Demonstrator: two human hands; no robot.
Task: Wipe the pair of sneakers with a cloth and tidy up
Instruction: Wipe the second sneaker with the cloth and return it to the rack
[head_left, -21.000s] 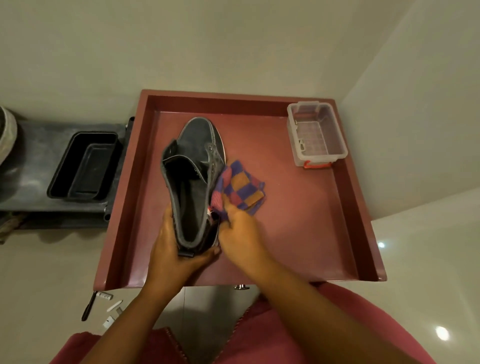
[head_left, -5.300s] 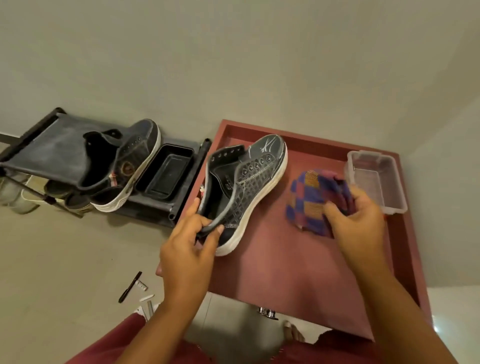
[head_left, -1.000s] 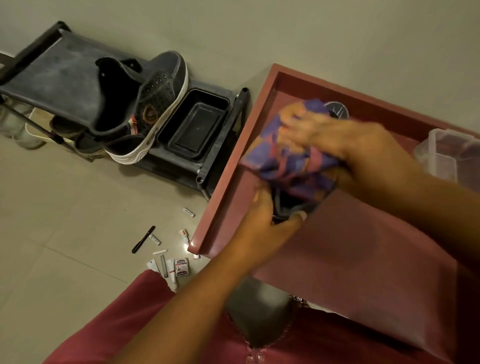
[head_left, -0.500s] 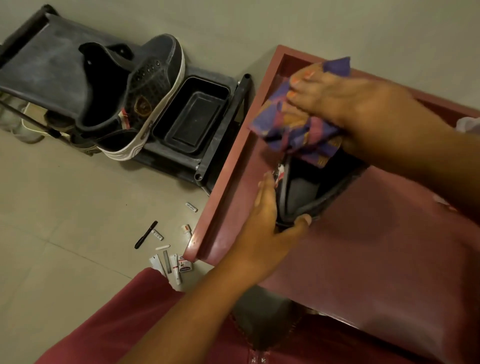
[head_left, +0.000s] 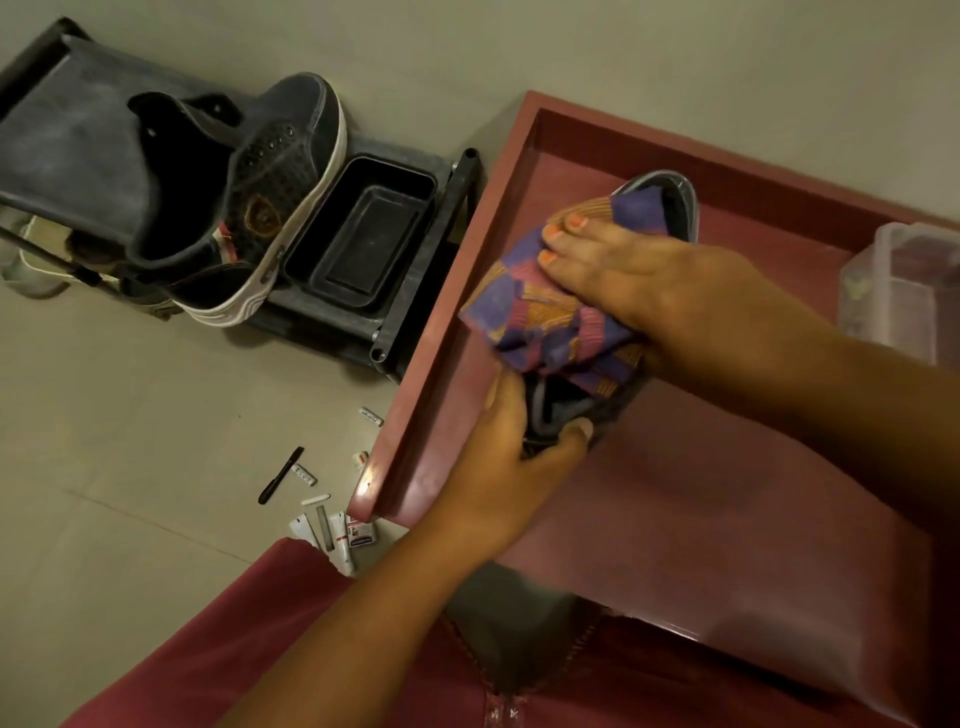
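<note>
Head view: we note sneaker (head_left: 675, 205) on red worktop (head_left: 675, 493), long axis heel 7 to toe 1 o'clock. Left hand (head_left: 511, 457) grip clamps heel; right hand (head_left: 639, 275), fingers flat, presses checked cloth (head_left: 540, 322) on upper.

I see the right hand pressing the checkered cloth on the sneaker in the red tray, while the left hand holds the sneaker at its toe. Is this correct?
Not quite. In the head view the left hand holds the sneaker at its heel end, by the opening nearest the person, not at its toe; the toe points away, past the checkered cloth. The rest holds: the right hand presses the cloth on the sneaker in the red tray.
</note>
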